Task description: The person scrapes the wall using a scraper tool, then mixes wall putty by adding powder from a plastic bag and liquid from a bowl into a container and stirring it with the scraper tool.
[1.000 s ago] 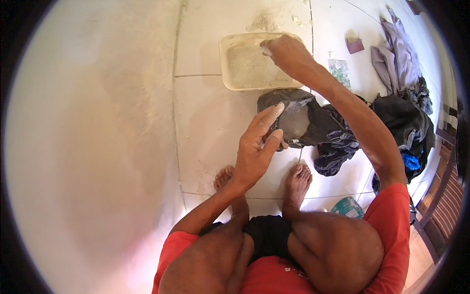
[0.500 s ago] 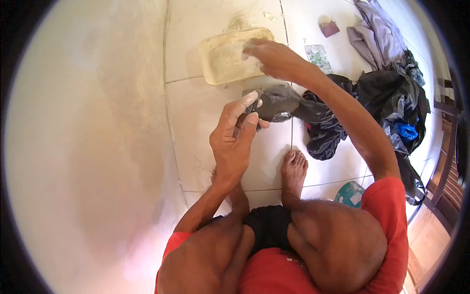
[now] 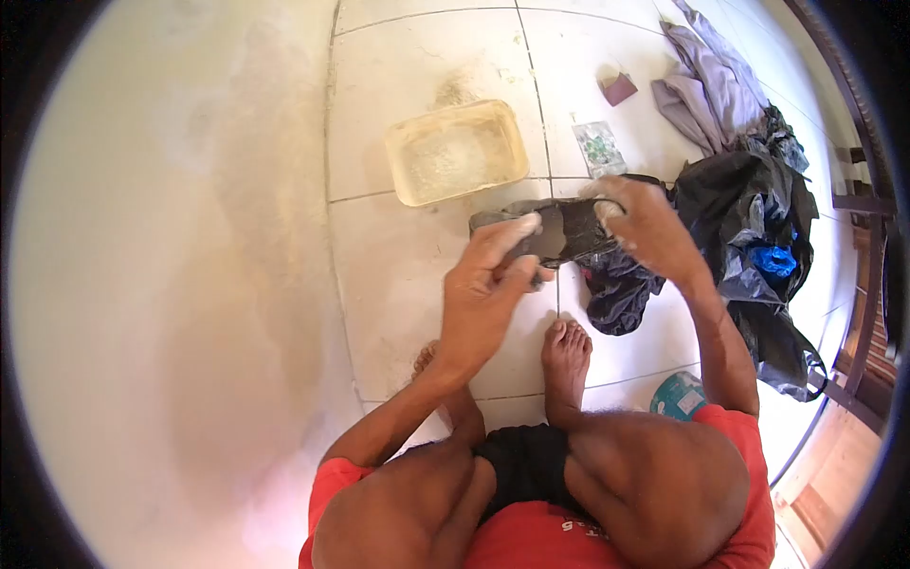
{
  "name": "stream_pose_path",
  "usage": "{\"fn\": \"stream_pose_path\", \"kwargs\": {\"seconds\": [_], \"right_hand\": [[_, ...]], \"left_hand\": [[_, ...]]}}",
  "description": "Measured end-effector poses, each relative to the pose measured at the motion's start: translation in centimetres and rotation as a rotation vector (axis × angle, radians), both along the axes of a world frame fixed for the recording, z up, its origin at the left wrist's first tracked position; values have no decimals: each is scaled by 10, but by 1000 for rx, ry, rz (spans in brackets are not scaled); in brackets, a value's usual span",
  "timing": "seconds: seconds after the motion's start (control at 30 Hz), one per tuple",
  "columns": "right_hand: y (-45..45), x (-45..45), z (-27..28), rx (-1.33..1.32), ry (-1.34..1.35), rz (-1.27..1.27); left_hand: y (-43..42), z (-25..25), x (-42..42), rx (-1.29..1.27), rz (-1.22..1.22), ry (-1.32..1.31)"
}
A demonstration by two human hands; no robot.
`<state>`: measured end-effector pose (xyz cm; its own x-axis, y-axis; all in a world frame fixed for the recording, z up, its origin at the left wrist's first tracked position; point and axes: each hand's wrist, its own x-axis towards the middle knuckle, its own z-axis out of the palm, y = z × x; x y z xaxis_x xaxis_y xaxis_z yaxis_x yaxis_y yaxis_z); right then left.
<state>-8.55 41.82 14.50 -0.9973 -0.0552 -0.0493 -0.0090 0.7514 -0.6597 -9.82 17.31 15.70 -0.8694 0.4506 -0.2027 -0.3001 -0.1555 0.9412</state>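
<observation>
My left hand [image 3: 488, 289] holds one end of a dark, glossy black plastic bag [image 3: 573, 230] between thumb and fingers. At the bag's other end is my right hand [image 3: 649, 228], its fingers bent around the black edge and slightly blurred. The bag is stretched sideways between both hands, above the floor tiles. Pale powder coats the fingertips of both hands. Just beyond the bag, a cream plastic tray [image 3: 406, 180] lies on the floor, with whitish residue inside. What lies within the bag, if anything, is hidden.
To the right lie crumpled black plastic bags [image 3: 716, 204] with a bit of blue plastic [image 3: 773, 259], and a grey cloth [image 3: 706, 100]. A small clear packet [image 3: 599, 149], a maroon piece [image 3: 620, 89] and a teal container [image 3: 677, 395] rest on the tiles. A pale wall [image 3: 180, 284] stands left.
My right hand has come from over the tray to the right end of the black plastic bag and taken hold of it. My left hand has shifted slightly right with the bag.
</observation>
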Motion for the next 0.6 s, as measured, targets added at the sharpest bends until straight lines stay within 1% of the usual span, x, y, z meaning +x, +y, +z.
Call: {"fn": "stream_pose_path", "kwargs": {"seconds": [0.03, 0.1, 0.17, 0.2, 0.23, 0.3, 0.33, 0.37, 0.4, 0.43, 0.5, 0.57, 0.6], "right_hand": [[1, -6, 17, 2, 11, 7], [0, -17, 54, -300, -47, -104], [4, -31, 80, -279, -28, -228], [21, -41, 79, -279, 104, -123], [30, -56, 80, -280, 104, -123], [51, -77, 88, -145, 320, -83], [56, -84, 94, -144, 320, -90], [59, -90, 101, -109, 324, -145], [65, -96, 102, -75, 326, -201], [78, -104, 98, -75, 326, -211], [110, -126, 84, -191, 194, -304], [128, -149, 55, -109, 455, -261], [131, -159, 48, -39, 434, -385]], "left_hand": [[8, 8, -3, 2, 7, 11], [22, 27, -12, 57, -55, 61], [36, 51, -36, 38, -73, 103], [45, 61, -50, 19, -102, 141], [56, 66, -64, 18, -102, 141], [81, 73, -89, 140, -117, 119], [90, 78, -98, 141, -125, 119], [99, 83, -107, 200, -172, 53], [109, 83, -116, 257, -219, -15], [120, 79, -124, 255, -228, -17], [144, 65, -138, 261, -174, -43], [166, 46, -155, 259, -185, -66], [177, 39, -163, 241, -176, -90]]}}
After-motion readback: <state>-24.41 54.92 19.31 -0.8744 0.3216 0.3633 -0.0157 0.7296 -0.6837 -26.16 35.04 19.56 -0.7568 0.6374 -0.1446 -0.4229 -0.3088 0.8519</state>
